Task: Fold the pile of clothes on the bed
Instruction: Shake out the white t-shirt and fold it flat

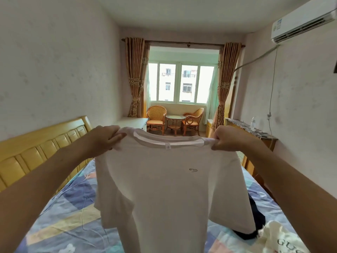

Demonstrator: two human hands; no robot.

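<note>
Overhead, left hand (104, 138) and right hand (228, 138) each pinch a shoulder of the white T-shirt (169, 189), hiding mid-bed (69, 212); dark garment (258, 218) and cream garment (280, 238) lie cropped at its right edge.

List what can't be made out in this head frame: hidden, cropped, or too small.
- Bed middle, head view: hidden behind the white T-shirt held up by the left hand and right hand.
- Dark garment: mostly behind the shirt; type unclear.
- Cream garment: cut off by the bottom edge; lettering incomplete.
- Shirt hem: below the frame.
- Neck label, safety-pin print: too small to read.
- Bottle: too small to identify contents.
</note>
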